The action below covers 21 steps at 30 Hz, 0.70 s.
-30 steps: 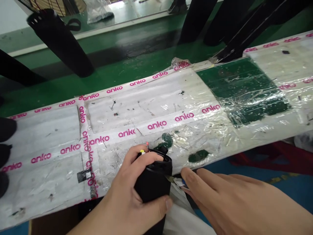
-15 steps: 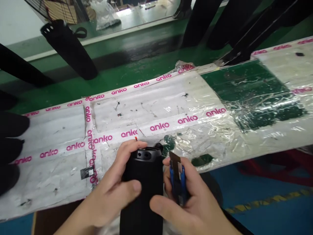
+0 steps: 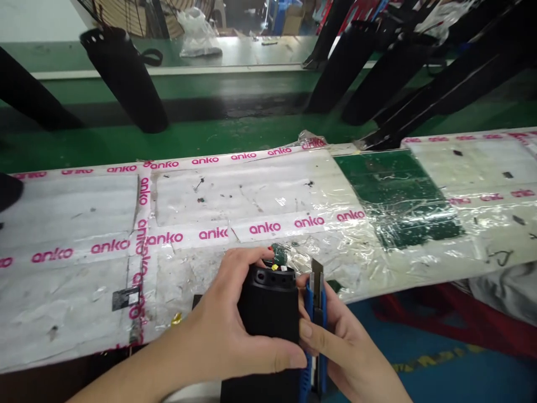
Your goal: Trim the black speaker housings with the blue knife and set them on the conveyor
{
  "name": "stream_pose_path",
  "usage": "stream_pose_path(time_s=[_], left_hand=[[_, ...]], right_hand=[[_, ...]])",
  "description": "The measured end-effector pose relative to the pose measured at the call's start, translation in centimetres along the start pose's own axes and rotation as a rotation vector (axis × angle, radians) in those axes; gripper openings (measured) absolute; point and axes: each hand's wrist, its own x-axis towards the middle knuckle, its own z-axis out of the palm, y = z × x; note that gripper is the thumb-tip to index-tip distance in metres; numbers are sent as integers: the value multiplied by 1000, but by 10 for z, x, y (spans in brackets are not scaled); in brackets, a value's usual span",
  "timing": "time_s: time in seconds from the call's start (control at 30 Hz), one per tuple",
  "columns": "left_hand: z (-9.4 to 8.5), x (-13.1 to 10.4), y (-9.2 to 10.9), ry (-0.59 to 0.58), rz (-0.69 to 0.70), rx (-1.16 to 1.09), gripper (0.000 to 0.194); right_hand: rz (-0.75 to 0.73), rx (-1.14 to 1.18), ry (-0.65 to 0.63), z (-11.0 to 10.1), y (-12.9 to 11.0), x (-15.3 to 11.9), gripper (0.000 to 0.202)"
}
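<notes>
My left hand [image 3: 239,322] is wrapped around a black cylindrical housing [image 3: 268,310], its thumb lying across the front. The housing stands tilted, its upper end toward the bench; small yellow and white connectors [image 3: 275,267] show in that rim. Fingertips of the left hand reach over the rim beside a tiny red bit. In my right hand [image 3: 346,336] is a blue utility knife [image 3: 318,308], held upright with its blade pointing up. That hand is close against the housing's right side; whether its fingers touch it I cannot tell.
The bench [image 3: 235,190] is covered with white sheeting and pink-printed anko tape. A green patch [image 3: 398,190] shows at right. More black cylinders [image 3: 130,84] stand on the green conveyor behind, left and right. A plastic bag [image 3: 199,36] lies at the back.
The view has tilted up. The housing has turned, showing connectors at its rim. My left thumb has moved across its front, and the knife has come closer to its side.
</notes>
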Motion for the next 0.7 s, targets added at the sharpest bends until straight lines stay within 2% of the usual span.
stream_pose_path(time_s=[0.07, 0.2, 0.37, 0.53, 0.6, 0.7], left_hand=[[6, -1, -3, 44, 45, -1, 90], [10, -2, -5, 9, 247, 65, 55], [5, 8, -2, -49, 173, 24, 47], [11, 12, -6, 76, 326, -16, 46], [10, 5, -3, 104, 286, -50, 42], [2, -10, 7, 80, 72, -75, 35]], right_hand=[[-3, 14, 9, -1, 4, -2, 65], [-35, 17, 60, -7, 12, -9, 59], [-47, 10, 101, -13, 19, -14, 70], [-20, 43, 84, -4, 22, -12, 68], [9, 77, 43, 4, 23, -12, 69], [42, 52, -34, 17, 23, -12, 71]])
